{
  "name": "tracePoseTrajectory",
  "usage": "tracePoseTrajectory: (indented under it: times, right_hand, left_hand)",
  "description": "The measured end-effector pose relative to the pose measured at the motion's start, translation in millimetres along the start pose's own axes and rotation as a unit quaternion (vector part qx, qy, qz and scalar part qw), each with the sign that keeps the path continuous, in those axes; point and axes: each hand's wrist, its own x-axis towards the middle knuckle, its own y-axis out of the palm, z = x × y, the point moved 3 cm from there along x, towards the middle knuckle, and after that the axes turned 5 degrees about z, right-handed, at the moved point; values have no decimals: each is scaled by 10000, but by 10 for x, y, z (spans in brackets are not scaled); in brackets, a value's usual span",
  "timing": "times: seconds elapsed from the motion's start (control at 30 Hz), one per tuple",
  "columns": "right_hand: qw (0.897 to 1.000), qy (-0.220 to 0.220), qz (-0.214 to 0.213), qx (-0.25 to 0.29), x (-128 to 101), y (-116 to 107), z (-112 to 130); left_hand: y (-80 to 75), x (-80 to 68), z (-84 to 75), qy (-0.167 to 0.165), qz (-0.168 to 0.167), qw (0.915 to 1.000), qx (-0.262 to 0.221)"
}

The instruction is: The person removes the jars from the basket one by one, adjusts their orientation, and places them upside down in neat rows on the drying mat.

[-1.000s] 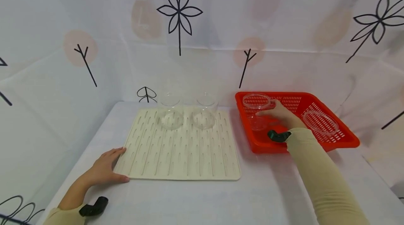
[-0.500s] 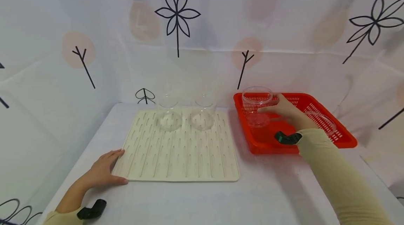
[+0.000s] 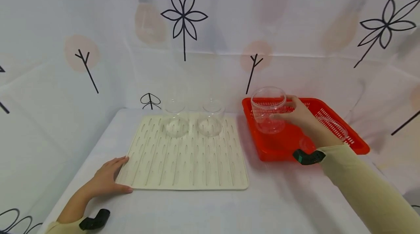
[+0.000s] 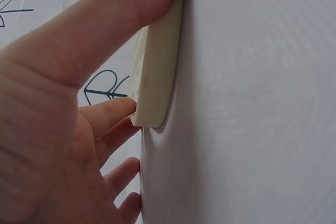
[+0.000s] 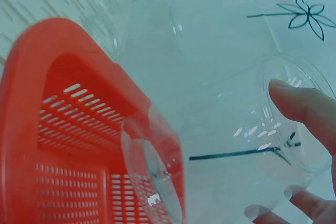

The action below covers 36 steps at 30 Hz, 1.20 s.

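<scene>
My right hand point(image 3: 296, 117) grips a clear plastic cup point(image 3: 268, 110) and holds it upright just above the left part of the red perforated basket point(image 3: 328, 108). In the right wrist view the cup point(image 5: 236, 145) fills the frame, my fingers point(image 5: 304, 106) curled round its rim end. My left hand point(image 3: 106, 179) rests on the near left corner of the cream ridged drying mat point(image 3: 187, 153), thumb along its front edge. The left wrist view shows the thumb point(image 4: 105, 30) on the mat's edge point(image 4: 157, 77). Two clear cups point(image 3: 175, 121) point(image 3: 211, 121) stand at the mat's far side.
Another clear cup point(image 3: 331, 126) lies in the basket behind my right wrist. White table point(image 3: 229, 208) under everything, with a patterned white cloth backdrop point(image 3: 210, 26) closing it in behind and at both sides. Black wrist straps point(image 3: 306, 156) sit on both arms.
My right hand has lifted the clear cup out of the basket's floor, up and slightly toward me. The left hand has stayed on the mat corner.
</scene>
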Motion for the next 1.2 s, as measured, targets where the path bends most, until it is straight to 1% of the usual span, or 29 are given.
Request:
tracePoseTrajectory:
  times: [0.07,0.17,0.33,0.53,0.67,0.8,0.9,1.0,1.2]
  right_hand:
    - [9999,-7,-62,-117,-45,11,15]
    - [9998,-80,-98,-124,-101,31,43]
    - [9994,-294,-132,-127,-188,62,90]
    - [9977,-522,-228,-356,-266,85,141]
    - [9968,-593,-252,-471,-302,104,168]
    - [9954,-684,-261,-621,-331,136,194]
    - [9940,-772,-279,-718,-338,175,212]
    - [9923,-885,-317,-808,-337,221,230]
    - [9866,-1132,-400,-1101,-348,314,301]
  left_hand:
    - [3,-4,8,-15,5,10000,3]
    - [6,-9,9,-32,0,10000,6]
    - [2,0,4,-42,24,10000,19]
    - [-11,-1,-16,-2,134,9999,44]
    - [-31,-1,-40,53,156,9998,-69]
    - [-47,25,-74,50,26,9995,-314]
    - [-59,68,-134,71,-110,9983,-559]
    - [-66,144,-232,166,-267,9968,-731]
    - [-49,338,-506,406,-504,9916,-1118]
